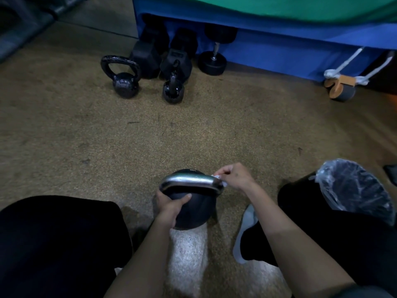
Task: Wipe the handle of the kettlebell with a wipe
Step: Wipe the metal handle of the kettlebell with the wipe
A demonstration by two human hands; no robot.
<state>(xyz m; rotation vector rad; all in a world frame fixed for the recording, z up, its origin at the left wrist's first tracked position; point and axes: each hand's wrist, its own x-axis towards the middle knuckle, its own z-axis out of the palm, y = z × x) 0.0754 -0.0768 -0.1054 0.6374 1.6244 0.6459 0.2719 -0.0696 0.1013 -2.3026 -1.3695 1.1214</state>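
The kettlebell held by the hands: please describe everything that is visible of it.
The kettlebell has a round, dark, matte ball and a shiny, metal-looking handle arched over its top. The left hand grips the ball, thumb across it. The right hand pinches a white wipe against the handle's right end.

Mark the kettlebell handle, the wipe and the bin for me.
Kettlebell handle (189, 179): head view, middle of the shiny top bar.
Wipe (218, 177): head view, white edge at the handle's right end.
Bin (335, 166): head view, plastic liner over the rim.
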